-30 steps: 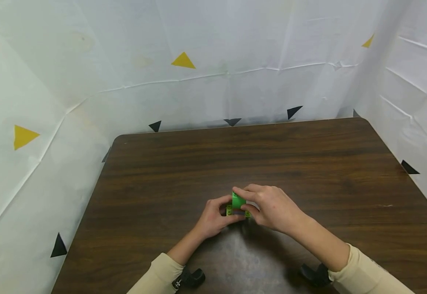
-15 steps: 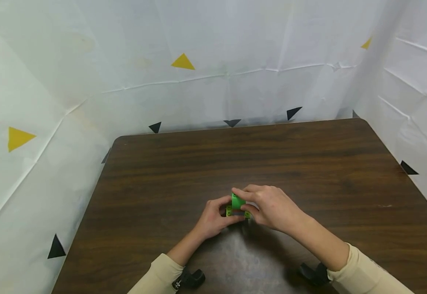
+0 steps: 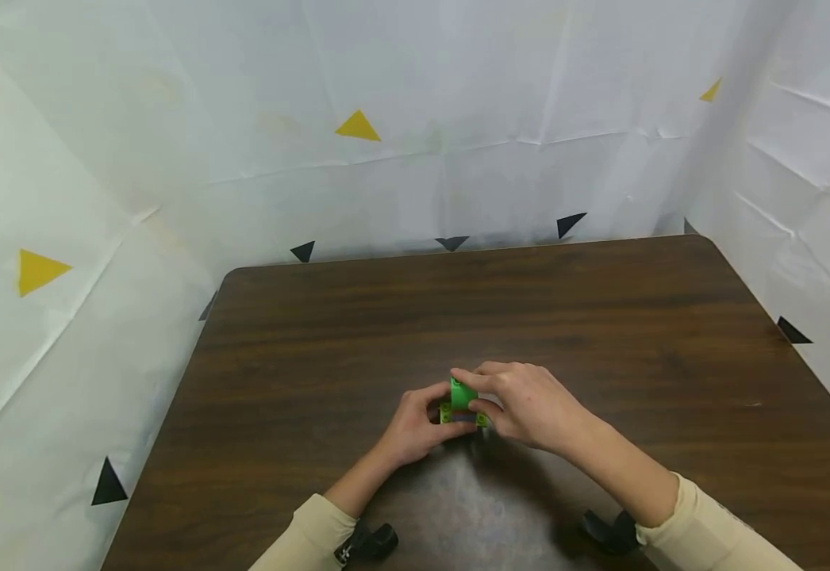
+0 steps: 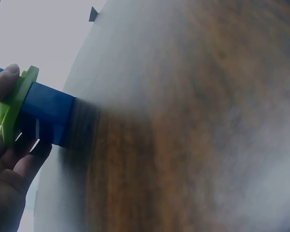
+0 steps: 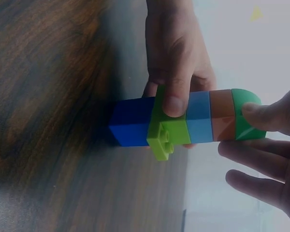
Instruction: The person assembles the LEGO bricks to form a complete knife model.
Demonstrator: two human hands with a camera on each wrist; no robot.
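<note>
A stack of toy building bricks stands on the table between both hands. Its bottom is a dark blue brick [image 5: 133, 121], with a wider lime brick [image 5: 171, 130] above it whose studs show at the side. Higher up come a light blue brick [image 5: 199, 116], a reddish-brown brick [image 5: 223, 108] and a rounded green brick [image 5: 241, 126] on top. My left hand [image 3: 413, 428] grips the stack around the lime brick, its thumb [image 4: 5, 83] across it. My right hand [image 3: 532, 403] pinches the green top brick between thumb and fingers. In the head view, the fingers partly hide the lower bricks.
The dark wood-grain table [image 3: 358, 333] has a rounded far edge. White sheeting [image 3: 458, 79] with yellow and black triangles stands behind it and at both sides. Black wrist mounts [image 3: 372, 543] hang below both cuffs, above the near tabletop.
The head view has shifted slightly, so the scene sits a little lower. Both hands keep the same hold on the brick stack.
</note>
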